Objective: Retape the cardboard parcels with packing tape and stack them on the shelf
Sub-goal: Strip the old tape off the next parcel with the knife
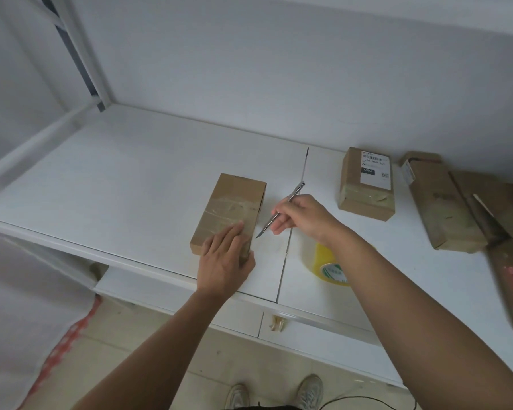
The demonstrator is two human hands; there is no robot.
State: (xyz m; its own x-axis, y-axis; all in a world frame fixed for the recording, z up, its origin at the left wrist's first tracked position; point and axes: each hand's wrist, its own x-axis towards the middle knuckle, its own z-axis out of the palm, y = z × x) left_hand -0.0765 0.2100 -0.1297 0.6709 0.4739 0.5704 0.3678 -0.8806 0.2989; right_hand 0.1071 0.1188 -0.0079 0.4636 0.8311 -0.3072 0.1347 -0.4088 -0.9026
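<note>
Two shoes point(276, 393) stand on the floor at the bottom. Just above them is the front edge of the white surface point(131, 184). The left hand point(224, 258) lies flat, fingers loose, on the near end of a brown parcel point(230, 211) close to that edge. Clear tape crosses its top. The right hand point(301, 216) pinches a thin metal knife point(280, 213) like a pen, the tip just beside the parcel's right side. A yellow tape roll point(328, 263) sits partly hidden under the right arm; its green label is too small to read. To the left the surface has lots of open room. Farther back, a second parcel point(367, 184) has a white label reading "060". Long flat parcels point(444, 208) on the right are blurry and cut off.
</note>
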